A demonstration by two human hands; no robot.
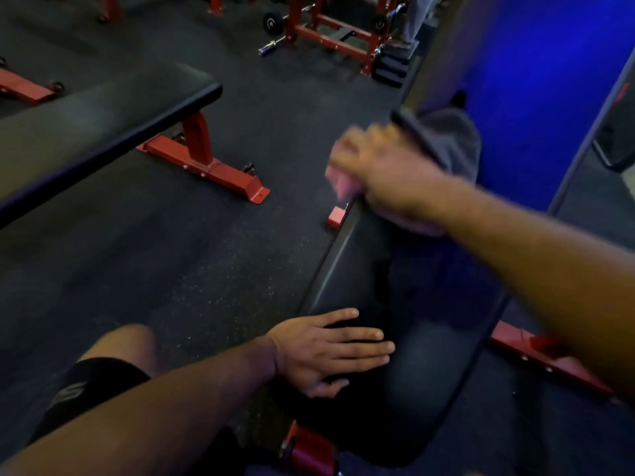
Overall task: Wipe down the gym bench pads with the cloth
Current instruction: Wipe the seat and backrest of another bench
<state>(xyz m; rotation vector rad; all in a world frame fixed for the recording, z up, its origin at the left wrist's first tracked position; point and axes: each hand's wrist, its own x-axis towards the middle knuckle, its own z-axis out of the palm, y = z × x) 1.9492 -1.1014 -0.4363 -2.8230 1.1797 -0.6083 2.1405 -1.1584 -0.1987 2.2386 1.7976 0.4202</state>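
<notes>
the left hand (323,352) lies flat, fingers straight and spread, on the near end of the long black vinyl bench pad (405,304), a smooth padded desk with rounded edges on a red steel frame (549,359). the right hand (388,176) is motion-blurred at the pad's far end, its grip clenched around a pinkish cloth (343,182) bunched against the pad (the cloth's weave is too smeared to tell). just beyond it lies a grey fuzzy towel (453,139) with a dark strip across it. to the left, well apart, stands a second flat black bench (86,125) on red legs, on speckled rubber floor (206,262).
</notes>
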